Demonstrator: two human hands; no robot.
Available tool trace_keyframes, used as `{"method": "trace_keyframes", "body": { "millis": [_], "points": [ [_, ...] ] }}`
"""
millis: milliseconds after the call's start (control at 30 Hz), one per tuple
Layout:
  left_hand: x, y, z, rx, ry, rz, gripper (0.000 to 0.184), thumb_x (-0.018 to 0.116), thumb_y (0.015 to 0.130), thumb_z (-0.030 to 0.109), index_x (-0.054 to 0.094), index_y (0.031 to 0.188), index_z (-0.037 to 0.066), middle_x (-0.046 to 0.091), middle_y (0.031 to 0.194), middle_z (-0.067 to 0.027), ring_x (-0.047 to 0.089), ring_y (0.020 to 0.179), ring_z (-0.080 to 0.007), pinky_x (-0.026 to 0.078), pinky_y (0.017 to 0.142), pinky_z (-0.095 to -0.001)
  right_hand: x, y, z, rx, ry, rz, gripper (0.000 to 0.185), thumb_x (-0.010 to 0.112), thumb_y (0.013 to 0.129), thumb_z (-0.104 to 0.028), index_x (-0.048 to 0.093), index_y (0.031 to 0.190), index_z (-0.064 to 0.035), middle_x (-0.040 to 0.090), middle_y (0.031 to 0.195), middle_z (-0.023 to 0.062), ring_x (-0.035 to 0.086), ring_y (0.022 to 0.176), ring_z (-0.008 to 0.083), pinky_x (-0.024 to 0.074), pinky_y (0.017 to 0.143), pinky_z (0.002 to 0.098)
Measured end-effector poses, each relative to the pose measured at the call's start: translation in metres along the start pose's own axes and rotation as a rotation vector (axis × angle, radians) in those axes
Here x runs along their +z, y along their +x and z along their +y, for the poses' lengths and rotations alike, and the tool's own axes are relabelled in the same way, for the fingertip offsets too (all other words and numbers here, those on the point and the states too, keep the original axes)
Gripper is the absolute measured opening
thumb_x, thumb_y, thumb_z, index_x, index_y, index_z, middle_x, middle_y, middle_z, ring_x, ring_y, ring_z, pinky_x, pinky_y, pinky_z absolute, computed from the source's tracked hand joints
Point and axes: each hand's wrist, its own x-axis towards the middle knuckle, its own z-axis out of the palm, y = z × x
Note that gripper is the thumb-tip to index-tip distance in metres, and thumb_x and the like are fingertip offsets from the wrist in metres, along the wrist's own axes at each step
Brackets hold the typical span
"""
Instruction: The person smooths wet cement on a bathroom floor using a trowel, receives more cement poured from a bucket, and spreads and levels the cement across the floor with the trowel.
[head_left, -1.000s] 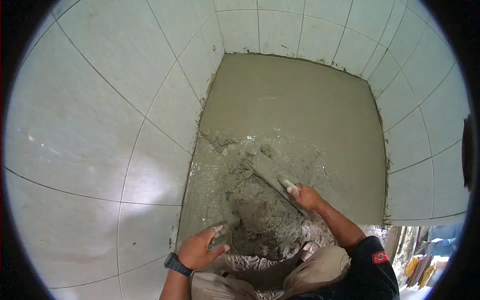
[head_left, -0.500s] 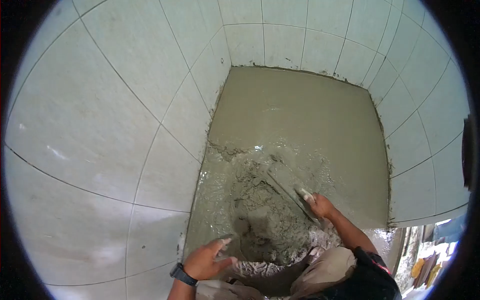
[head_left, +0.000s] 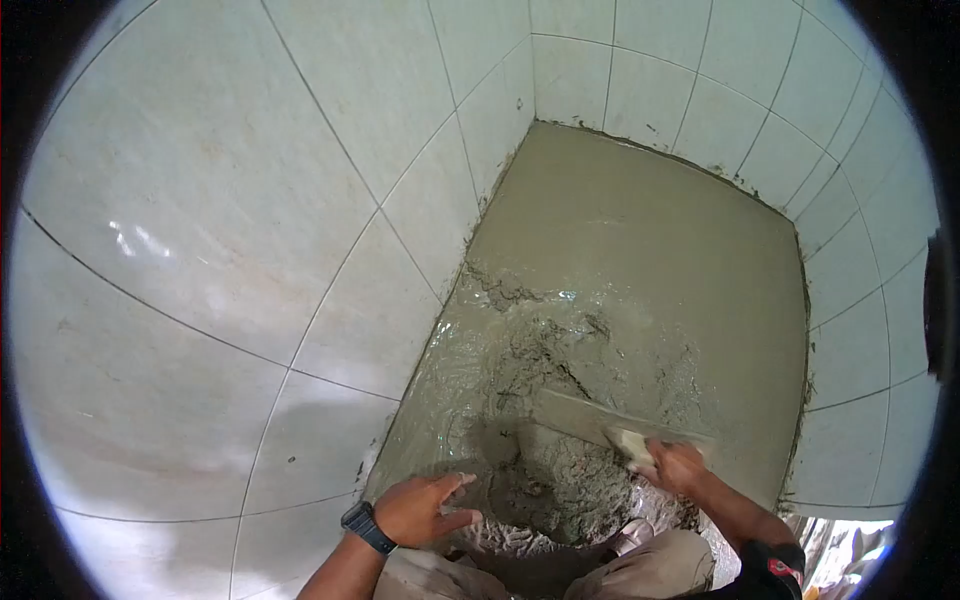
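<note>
My right hand (head_left: pixel 676 467) grips the pale handle of a long, flat plastering trowel (head_left: pixel 585 415). Its blade is smeared with mortar and points left over the rough mound of wet mortar (head_left: pixel 590 470). At the lower left, my left hand (head_left: pixel 422 510), with a dark watch on its wrist, hovers by the mound with thumb and fingers apart. I make out nothing held in it. Smooth grey mortar (head_left: pixel 650 230) covers the floor beyond, while the near part is lumpy, wet and churned, with a dark hollow in front of my knees.
Pale tiled walls stand close on the left (head_left: pixel 330 250), at the back (head_left: pixel 690 70) and on the right (head_left: pixel 850 330), with mortar traces along their bases. My knees (head_left: pixel 650 565) are at the bottom edge. Bright cluttered things (head_left: pixel 840 550) show beyond the right wall's near end.
The trowel has swung from a diagonal to a nearly level slant, and my right hand has moved down and slightly right. My view has turned, shifting the floor rightward.
</note>
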Motion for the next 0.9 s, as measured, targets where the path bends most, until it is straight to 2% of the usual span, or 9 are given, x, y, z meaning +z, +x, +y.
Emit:
{"method": "trace_keyframes", "body": {
  "millis": [67, 300, 433, 533, 600, 667, 800, 867, 900],
  "points": [
    [-0.002, 0.002, 0.007, 0.039, -0.064, -0.003, 0.068, 0.064, 0.087, 0.054, 0.051, 0.134, 0.007, 0.068, 0.104, -0.0228, 0.066, 0.097, -0.0395, 0.052, 0.081, -0.0454, 0.008, 0.045, -0.012, -0.036, -0.08, -0.088, 0.065, 0.053, 0.09, -0.061, 0.05, 0.122, -0.0047, 0.068, 0.09, 0.0239, 0.065, 0.086, 0.0455, 0.0513, 0.076, 0.0516],
    [-0.002, 0.002, 0.018, 0.038, 0.023, 0.082, 0.067, 0.063, 0.088, 0.053, 0.051, 0.134, 0.006, 0.066, 0.11, -0.0229, 0.065, 0.101, -0.0387, 0.051, 0.082, -0.0447, -0.009, 0.13, -0.079, -0.137, 0.104, 0.066, 0.065, 0.047, 0.093, -0.061, 0.057, 0.119, -0.0022, 0.068, 0.095, 0.0244, 0.065, 0.091, 0.0445, 0.0503, 0.081, 0.0509],
    [0.005, -0.017, 0.016, -0.026, -0.006, 0.084, 0.066, 0.064, 0.088, 0.051, 0.051, 0.133, 0.005, 0.064, 0.114, -0.0238, 0.065, 0.099, -0.0387, 0.051, 0.082, -0.0444, -0.02, 0.126, -0.067, -0.013, 0.09, 0.01, 0.069, 0.046, 0.092, -0.064, 0.058, 0.125, -0.0036, 0.067, 0.108, 0.0232, 0.064, 0.103, 0.0387, 0.0487, 0.089, 0.0483],
    [-0.002, -0.03, 0.011, -0.046, -0.014, 0.107, 0.067, 0.064, 0.088, 0.051, 0.051, 0.133, 0.004, 0.064, 0.114, -0.0249, 0.066, 0.094, -0.0382, 0.051, 0.081, -0.0439, -0.019, 0.117, -0.025, -0.059, 0.142, -0.035, 0.071, 0.048, 0.091, -0.065, 0.058, 0.127, -0.0049, 0.066, 0.114, 0.0198, 0.063, 0.107, 0.0352, 0.0474, 0.092, 0.0464],
    [-0.007, -0.024, 0.011, -0.035, -0.093, 0.064, 0.068, 0.064, 0.088, 0.052, 0.051, 0.132, 0.003, 0.063, 0.114, -0.0255, 0.066, 0.091, -0.0379, 0.051, 0.08, -0.0438, -0.023, 0.128, -0.025, -0.029, 0.139, -0.022, 0.071, 0.048, 0.091, -0.065, 0.058, 0.127, -0.0045, 0.067, 0.113, 0.0196, 0.063, 0.105, 0.0356, 0.0478, 0.091, 0.0457],
    [-0.004, -0.011, 0.003, -0.125, -0.027, 0.01, 0.064, 0.066, 0.088, 0.05, 0.052, 0.135, 0.01, 0.066, 0.105, -0.0232, 0.066, 0.093, -0.0358, 0.052, 0.081, -0.041, -0.032, 0.14, -0.024, 0.003, 0.152, -0.004, 0.07, 0.048, 0.092, -0.064, 0.058, 0.126, -0.0031, 0.067, 0.107, 0.022, 0.064, 0.101, 0.037, 0.0486, 0.09, 0.0446],
    [0.003, 0.011, 0.018, -0.052, 0.02, -0.031, 0.064, 0.067, 0.088, 0.05, 0.052, 0.135, 0.009, 0.066, 0.109, -0.0233, 0.066, 0.094, -0.0363, 0.052, 0.082, -0.0406, -0.024, 0.153, -0.033, -0.019, 0.246, 0.055, 0.068, 0.047, 0.094, -0.061, 0.06, 0.122, -0.0006, 0.066, 0.106, 0.0267, 0.064, 0.1, 0.041, 0.0483, 0.09, 0.0475],
    [0.008, 0.01, 0.025, 0.148, -0.036, 0.154, 0.066, 0.066, 0.087, 0.05, 0.053, 0.129, 0.002, 0.067, 0.104, -0.0237, 0.066, 0.091, -0.0386, 0.053, 0.077, -0.0415, -0.006, 0.155, -0.024, -0.026, 0.272, 0.115, 0.068, 0.046, 0.094, -0.061, 0.06, 0.122, -0.0001, 0.066, 0.107, 0.0273, 0.063, 0.101, 0.0418, 0.0482, 0.09, 0.0478],
    [0.003, 0.005, 0.028, 0.15, -0.028, 0.14, 0.066, 0.066, 0.087, 0.05, 0.053, 0.129, 0.002, 0.067, 0.104, -0.0237, 0.066, 0.091, -0.0386, 0.053, 0.077, -0.0415, 0.004, 0.151, -0.018, -0.013, 0.279, 0.144, 0.068, 0.046, 0.094, -0.061, 0.059, 0.122, 0.0004, 0.065, 0.108, 0.0279, 0.063, 0.103, 0.0426, 0.0481, 0.09, 0.048]
  ]
}}
